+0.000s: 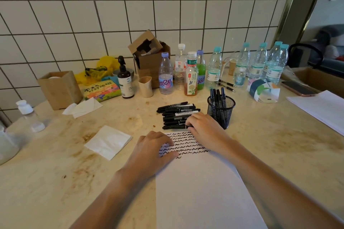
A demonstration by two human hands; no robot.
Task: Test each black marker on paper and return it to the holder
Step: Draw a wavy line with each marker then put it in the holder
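Tea bottle (191, 78) label: "东方树叶"; booklet (101, 90): "不去"

Black wire-mesh holder (221, 111) on stained, stone-like counter (270, 135).

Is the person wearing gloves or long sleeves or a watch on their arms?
No. Both arms are bare as far up as the picture shows: no sleeves reach into view. The left hand and the right hand have no gloves, and no watch, bracelet or ring shows on the wrists or on the fingers that can be seen. The nails I can see are short and unpainted.
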